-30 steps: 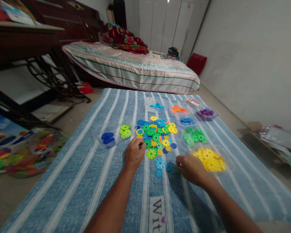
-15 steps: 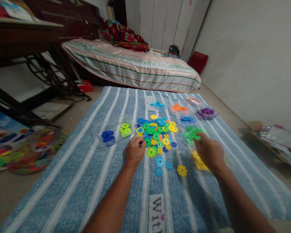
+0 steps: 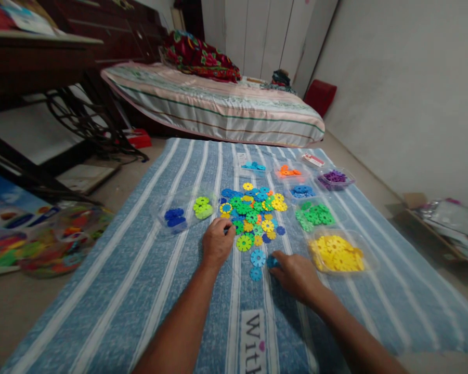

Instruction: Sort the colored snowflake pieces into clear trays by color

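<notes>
A pile of flat plastic snowflake discs (image 3: 254, 212) in mixed colours lies on a blue striped mat (image 3: 140, 270). My left hand (image 3: 217, 243) rests at the pile's near left edge with its fingers curled shut; what they hold is hidden. My right hand (image 3: 295, 274) lies palm down on the mat to the right. Its fingertips close on a blue disc (image 3: 272, 261). Two light blue discs (image 3: 257, 257) and a lime green disc (image 3: 244, 243) lie between the hands.
Clear trays hold sorted discs: yellow (image 3: 338, 253), green (image 3: 315, 215), blue (image 3: 301, 192), orange (image 3: 288, 171), purple (image 3: 334, 177), light blue (image 3: 253, 166); a left tray (image 3: 187, 212) has dark blue and lime. A mattress (image 3: 218, 109) lies behind, a sewing table (image 3: 42, 67) and bagged toys (image 3: 50, 244) left.
My right hand has come back from over the green tray to the mat near the loose blue discs. The yellow disc seen on the mat half a second ago is now out of sight.
</notes>
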Tool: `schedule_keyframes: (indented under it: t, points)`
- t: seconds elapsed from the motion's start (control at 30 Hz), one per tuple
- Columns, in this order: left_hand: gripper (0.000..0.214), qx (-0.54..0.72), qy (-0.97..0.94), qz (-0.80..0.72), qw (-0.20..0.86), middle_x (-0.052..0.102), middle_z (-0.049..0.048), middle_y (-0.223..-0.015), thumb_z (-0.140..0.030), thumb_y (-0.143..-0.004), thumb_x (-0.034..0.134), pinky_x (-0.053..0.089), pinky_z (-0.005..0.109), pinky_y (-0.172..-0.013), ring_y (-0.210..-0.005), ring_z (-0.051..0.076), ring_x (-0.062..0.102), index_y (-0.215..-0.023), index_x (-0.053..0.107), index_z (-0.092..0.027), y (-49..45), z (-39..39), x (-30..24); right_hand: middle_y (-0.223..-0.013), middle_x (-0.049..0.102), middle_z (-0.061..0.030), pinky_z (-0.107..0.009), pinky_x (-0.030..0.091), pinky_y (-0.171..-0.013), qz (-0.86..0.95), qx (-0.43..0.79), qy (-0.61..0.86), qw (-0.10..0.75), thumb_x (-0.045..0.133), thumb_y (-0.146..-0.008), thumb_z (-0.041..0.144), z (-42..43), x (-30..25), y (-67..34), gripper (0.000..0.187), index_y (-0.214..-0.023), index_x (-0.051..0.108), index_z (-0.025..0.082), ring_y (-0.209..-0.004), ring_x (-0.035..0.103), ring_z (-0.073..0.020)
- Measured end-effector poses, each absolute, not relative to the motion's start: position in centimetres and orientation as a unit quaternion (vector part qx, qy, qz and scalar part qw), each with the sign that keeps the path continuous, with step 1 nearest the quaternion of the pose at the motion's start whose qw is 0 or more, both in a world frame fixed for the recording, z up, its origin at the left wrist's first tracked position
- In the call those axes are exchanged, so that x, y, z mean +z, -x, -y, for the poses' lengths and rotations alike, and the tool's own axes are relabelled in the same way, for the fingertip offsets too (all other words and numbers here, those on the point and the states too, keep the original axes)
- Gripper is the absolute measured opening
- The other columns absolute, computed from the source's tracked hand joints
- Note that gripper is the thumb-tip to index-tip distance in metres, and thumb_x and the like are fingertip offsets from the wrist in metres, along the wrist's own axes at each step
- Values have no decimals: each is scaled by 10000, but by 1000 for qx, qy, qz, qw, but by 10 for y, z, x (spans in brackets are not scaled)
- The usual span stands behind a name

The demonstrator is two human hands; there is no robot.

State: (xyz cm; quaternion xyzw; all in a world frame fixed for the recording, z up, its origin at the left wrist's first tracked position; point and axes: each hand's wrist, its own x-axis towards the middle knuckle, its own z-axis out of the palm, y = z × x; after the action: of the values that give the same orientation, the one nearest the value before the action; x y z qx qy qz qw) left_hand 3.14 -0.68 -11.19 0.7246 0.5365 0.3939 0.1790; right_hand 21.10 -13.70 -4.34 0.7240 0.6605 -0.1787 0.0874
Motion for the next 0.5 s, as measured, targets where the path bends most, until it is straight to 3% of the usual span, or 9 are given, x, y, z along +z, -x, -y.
schedule_keyframes:
  t: [0.17,0.5]
  points:
    - [114,391,-726,-537,180,658,24,-843,-225,-798,520,493,284,-817,-854,171,626,-721,604,-225,-32,7,-112,-985,739,-94,-268,363,-665,-651,-198,-731,48,548,-888,310,133,-48,-215,316,-1188,601,226,-931,689,-244]
    - [126,388,-728,-535,182,651,28,-841,-227,-809,513,487,288,-815,-854,173,627,-719,601,-217,-31,8,-110,-845,719,-18,-231,289,-623,-673,-249,-696,-39,594,-846,230,116,-37,-212,115,-912,688,216,-794,634,-156]
